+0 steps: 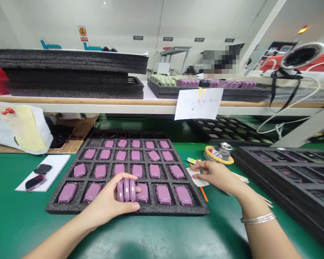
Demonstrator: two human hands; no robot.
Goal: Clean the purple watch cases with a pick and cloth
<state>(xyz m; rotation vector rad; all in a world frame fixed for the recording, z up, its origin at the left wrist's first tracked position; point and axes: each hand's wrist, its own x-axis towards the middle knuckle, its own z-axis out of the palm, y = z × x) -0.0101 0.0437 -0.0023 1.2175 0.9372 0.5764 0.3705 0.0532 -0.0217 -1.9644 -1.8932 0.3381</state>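
Counter (156, 235): green, smooth; carries the work items, w/ shelf (118, 108) above, prob. to keep stacked foam off the work area.
Notice sheet (198, 109): hangs at shelf edge w/ yellow tape, writing facing the worker; prob. for quick ref.
Foam tray (172, 210): flat, directly ahead of worker; visible pockets hold purple casings (135, 155), one ea., prob. to prevent rubbing.
L hand (110, 201): clamped on approx. 3 stacked casings (127, 190), held on edge above front row; fingers at far end, thumb at near end, prob. to stop splaying.
Hidden pocket: behind L hand; contents can't tell.
R hand (209, 176): at white paper (198, 180), just R of tray; fingers bent, pinch or mere contact can't tell.
Metal pot (224, 150): beyond R hand, w/ yellow-rimmed roll (212, 154); prob. kept there for easy reach.
Watch units (36, 182): 2 pcs on white pad (55, 171), L of tray; pad prob. protects them vs. scratches.
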